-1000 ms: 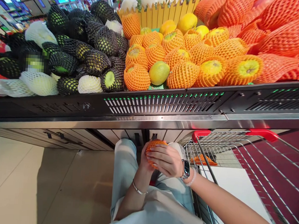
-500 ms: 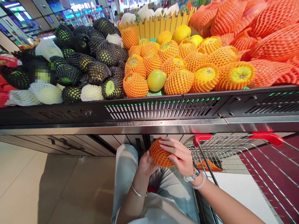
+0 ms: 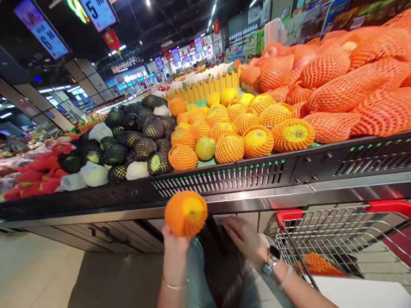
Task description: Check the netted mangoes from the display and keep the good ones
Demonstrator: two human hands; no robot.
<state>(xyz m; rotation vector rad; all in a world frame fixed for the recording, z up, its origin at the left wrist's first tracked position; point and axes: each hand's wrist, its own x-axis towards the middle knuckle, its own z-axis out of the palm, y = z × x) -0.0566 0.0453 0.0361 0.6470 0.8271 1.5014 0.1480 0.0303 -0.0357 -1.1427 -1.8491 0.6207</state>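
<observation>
Left hand (image 3: 173, 259): curled under a netted orange fruit (image 3: 185, 213), cupping it from below, with the fingers mostly hidden behind it. The fruit sits on top of the hand, raised in front of the black front edge of the display bench (image 3: 225, 179) and not touching it. It is nearly round, so no clear long axis shows; a yellow patch faces up and to the right.

Right hand (image 3: 245, 238): open and empty, fingers extended and slightly spread, tips pointing toward the fruit. It lies to the fruit's right, near but not touching. A wristwatch (image 3: 271, 261) sits on that wrist. This hand is the nearer one to the red-handled shopping trolley (image 3: 393, 206), which holds one orange netted item (image 3: 319, 264).

Counts: one fruit in hand, none in the right. On the bench, one bare green-yellow fruit (image 3: 205, 148) lies among roughly two dozen orange-netted fruits (image 3: 229, 148). Beside them are about fifteen fruits in black netting (image 3: 158, 163) and a few in white netting (image 3: 137, 170), some partly hidden. Large fruits in red-orange netting (image 3: 356, 86) are heaped behind; too overlapped to count.
</observation>
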